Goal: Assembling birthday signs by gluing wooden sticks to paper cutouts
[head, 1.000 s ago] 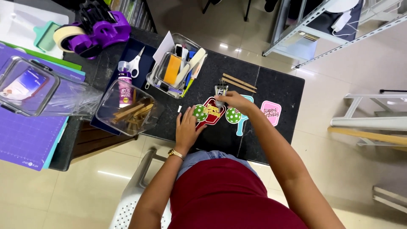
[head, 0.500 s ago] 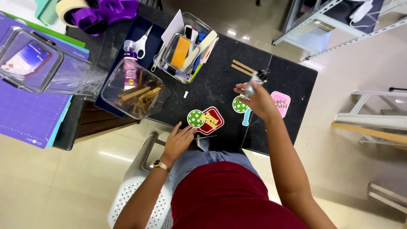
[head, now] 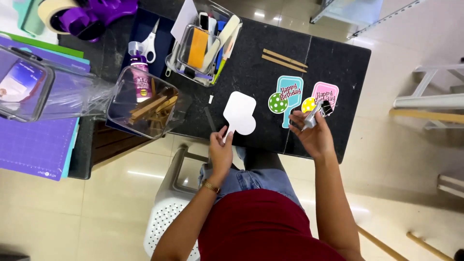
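My left hand (head: 220,151) pinches the lower edge of a white card cutout (head: 240,113), which lies blank side up on the black table (head: 251,72). My right hand (head: 313,134) holds a small grey and black tool (head: 316,112) above the table's near edge. Just beyond that hand lie a blue card topper with a green dotted circle (head: 287,95) and a pink one with a yellow circle (head: 323,93). Two wooden sticks (head: 284,60) rest farther back.
A clear bin of stationery (head: 203,46), white scissors (head: 147,42), a glue bottle (head: 140,77) and a clear tub of wooden sticks (head: 145,104) sit at left. A purple cutting mat (head: 34,145) and purple tape dispenser (head: 96,12) lie beyond. A white stool (head: 171,212) stands below me.
The red and green topper has been turned over to its white back under my left hand. My right hand moved right and toward me with the small tool; the blue and pink toppers now lie uncovered.
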